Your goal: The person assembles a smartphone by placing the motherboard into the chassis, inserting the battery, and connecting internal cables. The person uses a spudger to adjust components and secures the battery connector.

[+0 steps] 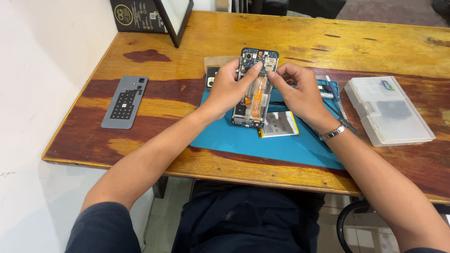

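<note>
**Steadying an opened smartphone over the mat**

Holding the opened smartphone (255,89) tilted above the blue work mat (225,136) on the counter (290,37), the left hand (227,89) grips its left edge while the right hand (300,91) pinches near the orange flex cable (258,96). Light, steady fingertip pressure seems advisable. A loose battery (280,124) lies just beside.

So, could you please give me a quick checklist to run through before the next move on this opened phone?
1. Opened phone held by both hands: ok, left hand and right hand grip its sides.
2. Phone over the blue mat: ok.
3. Battery out of the phone: ok, it lies on the mat beside it.
4. Orange flex cable undamaged: cannot tell.
5. Tools within reach: ok, right of the hands.
6. Clear parts box shut: cannot tell.
</note>
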